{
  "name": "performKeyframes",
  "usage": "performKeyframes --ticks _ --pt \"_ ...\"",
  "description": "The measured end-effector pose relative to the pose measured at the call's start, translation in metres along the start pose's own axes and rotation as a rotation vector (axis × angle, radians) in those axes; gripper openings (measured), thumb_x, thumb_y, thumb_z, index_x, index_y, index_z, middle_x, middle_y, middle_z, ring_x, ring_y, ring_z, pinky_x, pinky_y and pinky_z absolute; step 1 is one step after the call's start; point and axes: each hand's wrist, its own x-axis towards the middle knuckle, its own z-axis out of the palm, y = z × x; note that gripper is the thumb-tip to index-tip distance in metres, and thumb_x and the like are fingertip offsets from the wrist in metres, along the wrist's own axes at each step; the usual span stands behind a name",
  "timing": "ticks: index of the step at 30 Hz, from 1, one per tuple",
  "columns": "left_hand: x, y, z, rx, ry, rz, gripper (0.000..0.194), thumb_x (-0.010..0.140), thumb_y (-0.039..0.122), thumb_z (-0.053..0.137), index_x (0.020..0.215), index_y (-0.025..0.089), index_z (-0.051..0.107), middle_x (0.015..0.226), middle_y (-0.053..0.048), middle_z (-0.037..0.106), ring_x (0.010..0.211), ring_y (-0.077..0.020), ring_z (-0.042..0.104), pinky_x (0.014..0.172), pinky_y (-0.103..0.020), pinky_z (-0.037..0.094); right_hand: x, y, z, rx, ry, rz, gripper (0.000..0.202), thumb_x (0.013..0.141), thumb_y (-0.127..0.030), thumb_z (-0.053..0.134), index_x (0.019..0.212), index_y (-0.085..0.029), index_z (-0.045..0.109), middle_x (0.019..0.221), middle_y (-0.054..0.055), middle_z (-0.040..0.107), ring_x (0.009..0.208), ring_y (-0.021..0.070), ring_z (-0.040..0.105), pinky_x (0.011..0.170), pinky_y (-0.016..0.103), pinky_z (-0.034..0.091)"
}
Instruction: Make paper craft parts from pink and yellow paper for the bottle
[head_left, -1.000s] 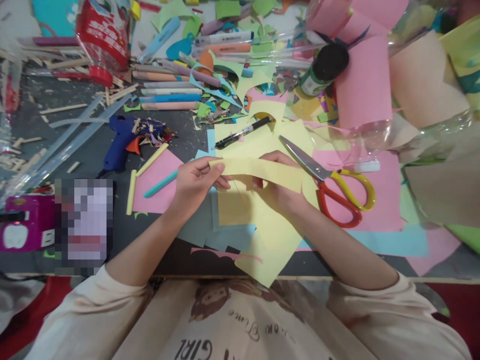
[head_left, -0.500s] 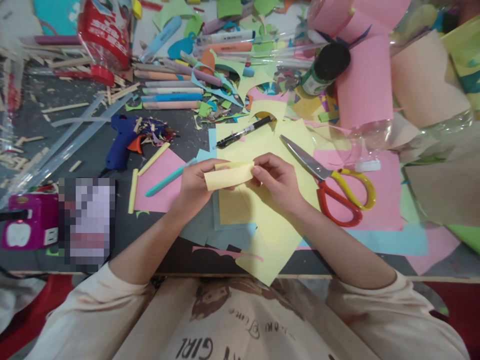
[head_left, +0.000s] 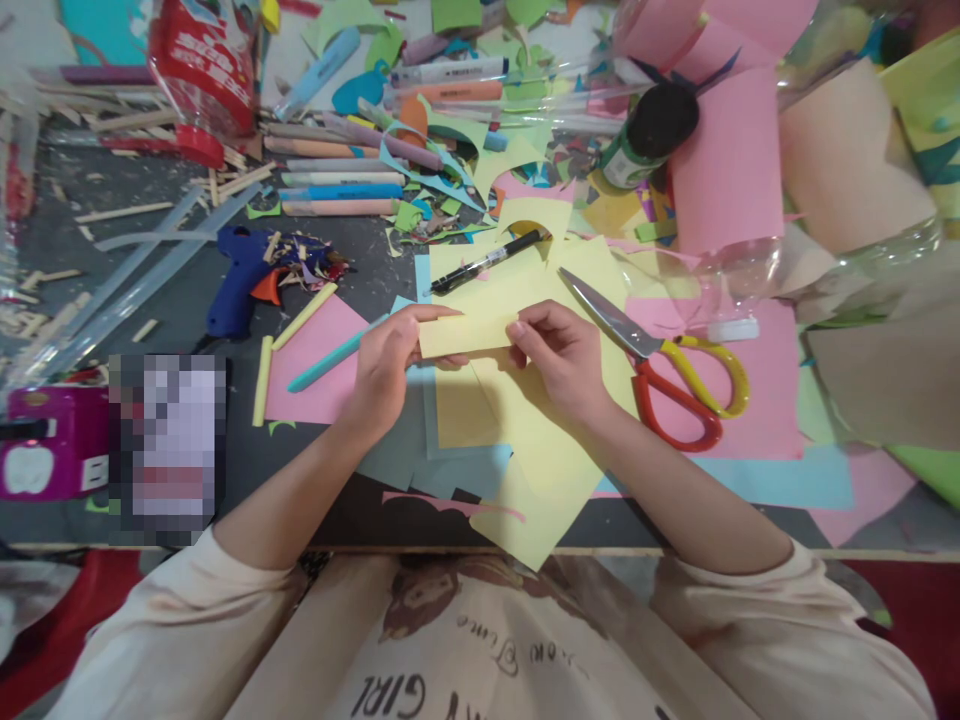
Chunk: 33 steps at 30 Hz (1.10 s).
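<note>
A small strip of pale yellow paper (head_left: 466, 336) is stretched between my two hands, above larger yellow sheets (head_left: 555, 440). Its left end is pinched by my left hand (head_left: 384, 375), thumb in front and fingers behind. My right hand (head_left: 561, 358) grips the right end between thumb and fingertips. Beyond the strip lies a black marker pen (head_left: 487, 262). Scissors (head_left: 652, 355) with one red and one yellow handle rest to the right of my right hand. Close by my left hand, a rolled teal paper tube (head_left: 334, 357) lies across a pink sheet (head_left: 319, 370) with thin yellow paper rolls (head_left: 263, 380).
A blue glue gun (head_left: 238, 280) sits at the left, near glue sticks (head_left: 161, 265) and a blurred-out phone (head_left: 174, 445). Several coloured pens (head_left: 341, 193) and paper scraps cover the back. A dark-capped bottle (head_left: 651, 135) and a pink paper-wrapped bottle (head_left: 731, 165) stand at back right.
My left hand has turned a little and its thumb now lies over the strip's left end. The strip has become more level and flatter to view.
</note>
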Motion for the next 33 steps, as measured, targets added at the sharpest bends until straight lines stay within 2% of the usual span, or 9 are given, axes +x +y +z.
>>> performKeyframes --ticks 3,5,7,14,24,28,33 --pt "0.0 0.002 0.0 0.064 0.0 0.017 0.044 0.076 0.053 0.07 0.104 0.019 0.068 0.079 -0.001 0.071 0.065 -0.0163 0.072 0.063 -0.027 0.062 0.0 -0.001 0.0 -0.006 -0.004 0.006 0.039 0.072 -0.057 0.076 0.067 -0.022 0.059 0.051 -0.007 0.053 0.045 0.0078 0.05 0.047 0.024 0.044" --pt "0.001 0.004 0.002 0.108 0.026 0.0 0.038 0.074 0.042 0.074 0.104 0.019 0.068 0.075 0.001 0.069 0.064 -0.0153 0.072 0.063 -0.026 0.062 0.0 -0.001 0.0 -0.024 -0.001 0.011 0.039 0.072 -0.058 0.075 0.067 -0.022 0.059 0.051 -0.007 0.053 0.045 0.008 0.05 0.047 0.024 0.044" --pt "0.001 0.006 0.004 0.119 0.042 -0.013 0.032 0.074 0.038 0.074 0.099 0.018 0.069 0.07 0.002 0.066 0.059 -0.0138 0.071 0.061 -0.024 0.061 0.0 -0.001 0.0 -0.038 0.001 0.008 0.039 0.072 -0.058 0.074 0.068 -0.023 0.059 0.051 -0.007 0.052 0.045 0.0083 0.05 0.047 0.025 0.044" --pt "0.0 0.005 0.005 0.098 0.049 -0.025 0.029 0.072 0.037 0.076 0.091 0.017 0.07 0.071 0.001 0.068 0.057 -0.0136 0.071 0.058 -0.021 0.061 0.001 -0.003 -0.001 -0.025 0.018 -0.035 0.034 0.074 -0.053 0.075 0.072 -0.023 0.059 0.058 -0.006 0.053 0.048 0.0084 0.05 0.048 0.025 0.045" --pt "0.001 0.005 0.004 0.132 0.008 -0.029 0.029 0.08 0.041 0.071 0.097 0.018 0.071 0.063 0.001 0.068 0.063 -0.0186 0.074 0.064 -0.027 0.063 0.001 0.0 -0.002 0.002 0.025 -0.029 0.036 0.074 -0.053 0.075 0.07 -0.022 0.057 0.059 -0.007 0.053 0.045 0.0064 0.052 0.046 0.023 0.046" --pt "0.003 0.002 0.002 0.118 0.011 -0.01 0.027 0.08 0.039 0.069 0.098 0.018 0.071 0.066 0.001 0.069 0.06 -0.0177 0.073 0.063 -0.027 0.063 0.001 -0.004 -0.005 0.027 -0.03 0.023 0.036 0.073 -0.054 0.076 0.075 -0.022 0.059 0.056 -0.008 0.054 0.045 0.0069 0.054 0.046 0.022 0.046" --pt "0.003 0.002 0.002 0.096 -0.024 -0.015 0.025 0.079 0.037 0.071 0.095 0.018 0.071 0.066 0.001 0.068 0.059 -0.0172 0.073 0.06 -0.025 0.062 -0.001 -0.011 -0.015 0.059 -0.115 0.055 0.039 0.072 -0.051 0.078 0.091 -0.024 0.057 0.064 -0.008 0.062 0.051 0.0079 0.06 0.048 0.022 0.049"
